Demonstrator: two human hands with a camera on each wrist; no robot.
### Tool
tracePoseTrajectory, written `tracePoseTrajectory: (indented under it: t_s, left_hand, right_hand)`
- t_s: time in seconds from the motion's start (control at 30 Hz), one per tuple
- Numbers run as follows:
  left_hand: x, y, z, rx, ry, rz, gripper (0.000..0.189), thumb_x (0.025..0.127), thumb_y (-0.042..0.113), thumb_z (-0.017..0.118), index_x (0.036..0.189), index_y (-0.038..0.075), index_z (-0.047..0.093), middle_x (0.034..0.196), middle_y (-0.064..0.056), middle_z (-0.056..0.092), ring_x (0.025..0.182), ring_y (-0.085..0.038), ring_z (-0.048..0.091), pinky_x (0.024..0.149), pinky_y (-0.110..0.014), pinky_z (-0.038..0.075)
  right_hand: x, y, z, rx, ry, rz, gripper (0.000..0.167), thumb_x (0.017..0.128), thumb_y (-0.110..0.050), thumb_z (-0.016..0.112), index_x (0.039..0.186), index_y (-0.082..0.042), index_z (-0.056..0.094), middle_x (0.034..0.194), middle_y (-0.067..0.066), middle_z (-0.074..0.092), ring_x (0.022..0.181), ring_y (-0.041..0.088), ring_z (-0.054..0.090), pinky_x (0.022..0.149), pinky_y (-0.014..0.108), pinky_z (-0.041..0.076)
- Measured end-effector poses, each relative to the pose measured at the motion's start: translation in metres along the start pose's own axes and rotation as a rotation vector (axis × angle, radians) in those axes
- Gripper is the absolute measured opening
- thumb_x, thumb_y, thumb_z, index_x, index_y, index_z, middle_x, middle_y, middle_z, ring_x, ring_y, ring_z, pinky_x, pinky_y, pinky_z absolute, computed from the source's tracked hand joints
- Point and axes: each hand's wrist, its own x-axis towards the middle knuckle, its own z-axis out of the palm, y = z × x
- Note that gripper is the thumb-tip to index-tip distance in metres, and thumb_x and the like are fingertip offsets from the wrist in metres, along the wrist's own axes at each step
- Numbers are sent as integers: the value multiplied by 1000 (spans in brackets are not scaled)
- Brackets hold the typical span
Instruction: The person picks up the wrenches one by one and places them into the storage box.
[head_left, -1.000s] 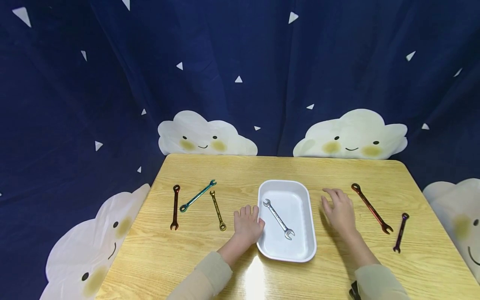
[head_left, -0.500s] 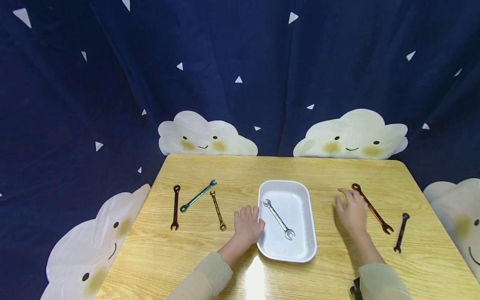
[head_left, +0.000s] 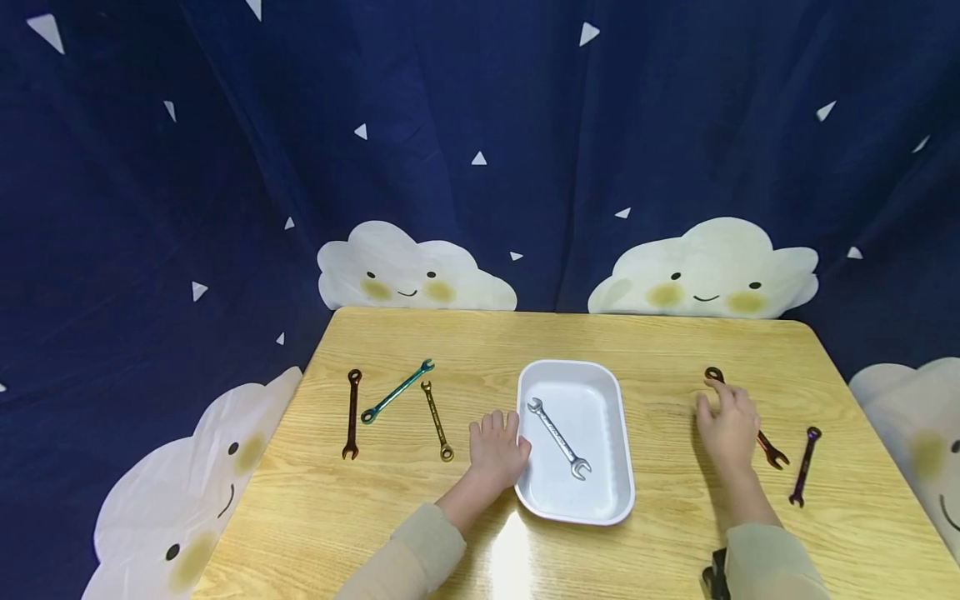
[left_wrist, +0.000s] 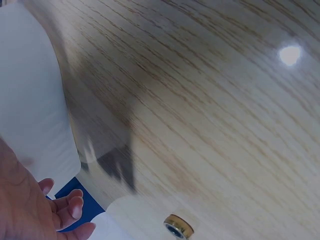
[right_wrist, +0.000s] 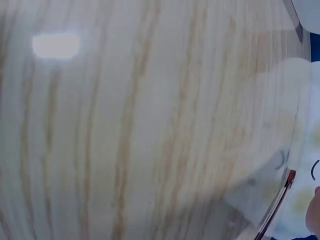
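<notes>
My left hand [head_left: 497,450] is at the left rim of a white tray [head_left: 617,417], its thumb over the edge. In the left wrist view its fingers [left_wrist: 67,212] hang loosely bent beside the tray wall [left_wrist: 37,95]. A silver open-end wrench [head_left: 558,439] lies slanted inside the tray. To the right, my right hand [head_left: 731,429] is over a red combination wrench [head_left: 771,452], hiding its middle; no grip on it shows. The right wrist view catches only one fingertip [right_wrist: 314,215] and part of the red wrench [right_wrist: 275,207].
Left of the tray lie a dark red wrench [head_left: 352,414], a teal wrench [head_left: 397,392] and a gold wrench [head_left: 437,421]. A purple wrench [head_left: 805,467] lies near the table's right side. Behind the wooden table [head_left: 300,517] hangs a dark blue curtain [head_left: 480,100] with cloud prints.
My right hand has moved right, from beside the tray to over the red wrench, covering its middle. My left hand and the tray have stayed in place.
</notes>
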Motion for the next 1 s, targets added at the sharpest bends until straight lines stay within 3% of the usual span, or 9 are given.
tracePoseTrajectory:
  t_s: [0.63,1.0]
  left_hand:
    - [-1,0,1,-2,-5,0,30,91,38,33,105,12,39,98,-8,42,92,-23,43,77,-39,35]
    - [0,0,2,0,15,1,30,91,38,34,105,12,40,98,-8,42,92,-23,43,77,-39,35]
  right_hand:
    - [5,17,-6,18,-33,198,34,92,-17,48,122,-1,52,121,27,41,112,47,35,91,58,21]
    - [9,33,-7,-48,-93,299,39,93,-21,46,128,-5,48,128,28,36,118,47,29,92,59,18]
